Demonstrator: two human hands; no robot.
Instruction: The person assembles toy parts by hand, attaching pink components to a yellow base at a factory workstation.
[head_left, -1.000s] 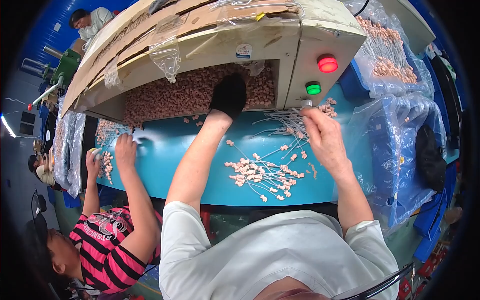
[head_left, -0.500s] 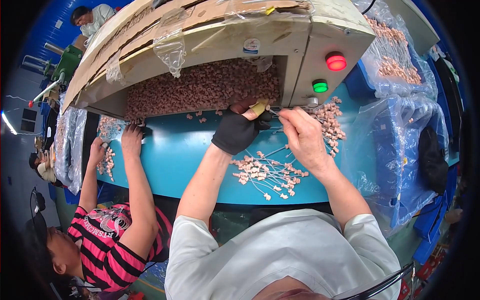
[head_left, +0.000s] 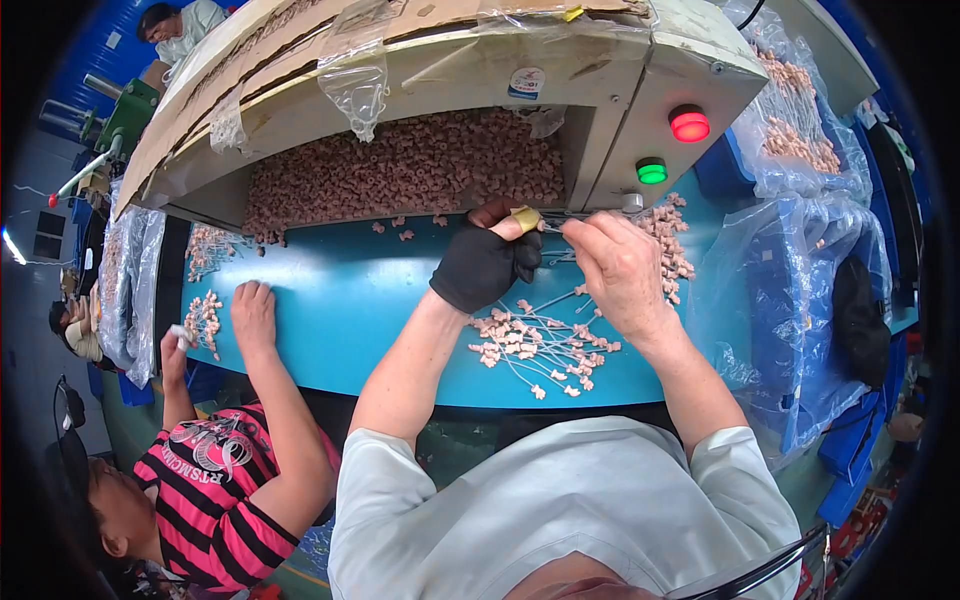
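Note:
My left hand (head_left: 478, 262), in a black fingerless glove with yellow tape on the thumb, pinches a small pink knobbed piece at the front of the machine opening. Close by on the right, the bare fingers of my right hand (head_left: 622, 272) are closed on a thin grey stem that runs toward the left fingertips. How the stem and piece meet is hidden by the fingers. Below the hands lies a loose bunch of grey stems with pink tips (head_left: 540, 345) on the blue-green table (head_left: 360, 310). More pink-tipped stems (head_left: 668, 240) are heaped beyond my right hand.
A cardboard-topped machine (head_left: 590, 70) holds a mass of loose pink pieces (head_left: 400, 165); red (head_left: 689, 123) and green (head_left: 651, 171) lights are on its side. At left, a co-worker in a striped shirt (head_left: 215, 480) works at the table. Plastic-lined blue bins (head_left: 800, 310) stand at right.
My hands stay at almost the same spot, still close together. The co-worker's hands have drawn back toward the near edge, away from the machine. The whole view has shifted slightly.

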